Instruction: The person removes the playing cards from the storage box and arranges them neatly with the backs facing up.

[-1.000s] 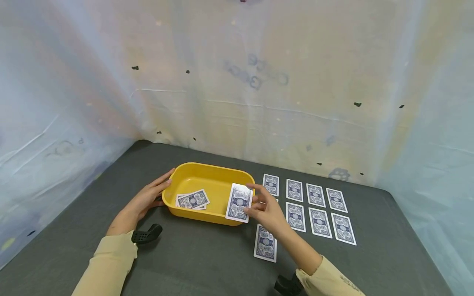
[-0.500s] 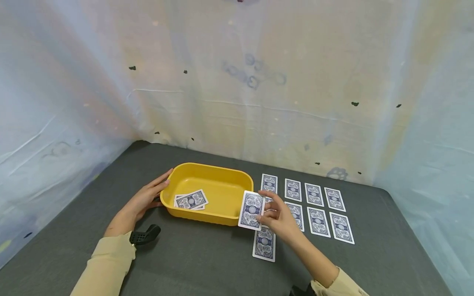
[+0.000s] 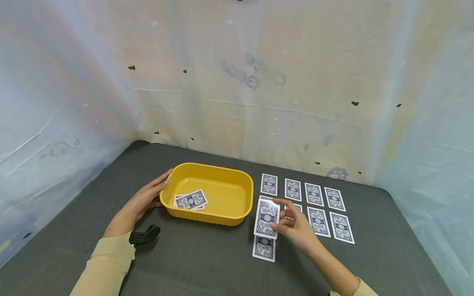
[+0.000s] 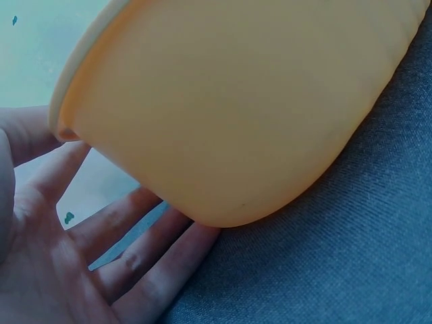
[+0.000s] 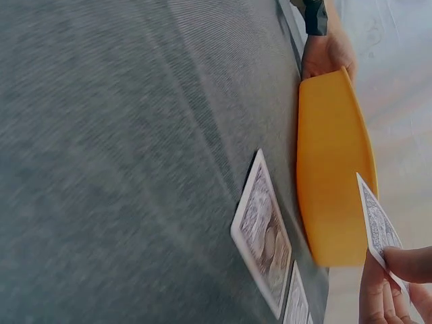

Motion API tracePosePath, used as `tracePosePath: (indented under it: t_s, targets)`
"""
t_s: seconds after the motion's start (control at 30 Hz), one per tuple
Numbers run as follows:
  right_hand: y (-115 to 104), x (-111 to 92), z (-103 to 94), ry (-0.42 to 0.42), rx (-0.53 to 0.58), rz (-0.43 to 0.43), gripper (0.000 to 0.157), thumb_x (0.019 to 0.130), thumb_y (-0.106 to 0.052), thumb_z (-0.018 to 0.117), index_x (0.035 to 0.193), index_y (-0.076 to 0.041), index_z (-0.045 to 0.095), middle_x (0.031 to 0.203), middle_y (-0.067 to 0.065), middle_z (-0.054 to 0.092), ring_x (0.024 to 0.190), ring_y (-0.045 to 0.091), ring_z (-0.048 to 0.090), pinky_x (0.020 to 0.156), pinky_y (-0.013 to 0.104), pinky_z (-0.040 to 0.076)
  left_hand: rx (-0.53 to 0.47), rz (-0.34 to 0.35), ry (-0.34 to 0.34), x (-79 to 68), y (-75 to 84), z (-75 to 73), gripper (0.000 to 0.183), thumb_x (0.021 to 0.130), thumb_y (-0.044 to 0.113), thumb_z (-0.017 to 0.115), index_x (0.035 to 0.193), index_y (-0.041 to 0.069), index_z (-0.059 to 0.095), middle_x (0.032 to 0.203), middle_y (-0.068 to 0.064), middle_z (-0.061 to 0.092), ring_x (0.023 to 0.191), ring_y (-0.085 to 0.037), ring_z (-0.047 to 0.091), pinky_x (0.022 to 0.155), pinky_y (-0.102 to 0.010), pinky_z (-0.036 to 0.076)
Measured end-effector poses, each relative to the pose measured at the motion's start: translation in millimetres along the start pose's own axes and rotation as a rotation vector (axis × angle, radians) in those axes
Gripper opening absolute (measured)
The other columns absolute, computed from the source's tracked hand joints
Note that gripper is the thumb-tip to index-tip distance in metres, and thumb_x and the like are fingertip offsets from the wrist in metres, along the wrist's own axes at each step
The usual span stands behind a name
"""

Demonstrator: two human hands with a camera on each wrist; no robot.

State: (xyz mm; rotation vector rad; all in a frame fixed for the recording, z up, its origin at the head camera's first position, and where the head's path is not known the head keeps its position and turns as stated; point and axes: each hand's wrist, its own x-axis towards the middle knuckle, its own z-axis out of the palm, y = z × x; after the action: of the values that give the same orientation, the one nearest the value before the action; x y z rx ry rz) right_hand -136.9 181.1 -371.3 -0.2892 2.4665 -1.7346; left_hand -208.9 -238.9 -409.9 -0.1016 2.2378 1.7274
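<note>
Between thumb and fingers, my right hand point(image 3: 298, 226) pinches a playing card point(image 3: 266, 218) with its blue patterned back up. That card hangs over two cards on the table, partly covering both. The right wrist view shows the held card point(image 5: 378, 216) edge-on, raised above a lying card point(image 5: 262, 233). My left hand point(image 3: 146, 197) touches the left end of a yellow plastic tub point(image 3: 211, 218). Its fingers point(image 4: 165, 266) lie fairly straight against the outer wall in the left wrist view. A few cards point(image 3: 192, 200) overlap inside the tub at its front left.
Several face-down cards lie in rows right of the tub, such as a front card point(image 3: 264, 248) and a far-right card point(image 3: 342, 227). A dark grey cloth covers the table point(image 3: 185, 259). A pale patterned sheet point(image 3: 296, 131) hangs behind.
My right hand has carried the card rightward, from over the tub's right end to above the nearest column of cards. The left hand stays at the tub.
</note>
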Motion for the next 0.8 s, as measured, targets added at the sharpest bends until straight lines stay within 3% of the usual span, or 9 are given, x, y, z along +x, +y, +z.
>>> tracePosePath:
  t_s: [0.5, 0.8]
  targets:
    - [22, -19, -21.6, -0.003, -0.043, -0.019, 0.064, 0.077, 0.010, 0.070, 0.135, 0.004, 0.043, 0.084, 0.010, 0.051, 0.067, 0.006, 0.061, 0.061, 0.024, 0.052, 0.004, -0.004, 0.000, -0.7, -0.3, 0.4, 0.064, 0.099, 0.052, 0.041, 0.153, 0.039, 0.009, 0.163, -0.003, 0.001, 0.145, -0.041, 0.014, 0.107, -0.058, 0.033]
    - [39, -31, -32.9, -0.020, -0.056, -0.108, 0.062, 0.077, 0.007, 0.070, 0.132, 0.012, 0.039, 0.078, 0.005, 0.052, 0.065, 0.005, 0.063, 0.058, 0.026, 0.053, 0.006, -0.007, 0.003, -0.4, 0.6, 0.9, 0.063, 0.100, 0.051, 0.040, 0.153, 0.040, 0.009, 0.163, -0.004, 0.002, 0.145, -0.041, 0.015, 0.107, -0.058, 0.033]
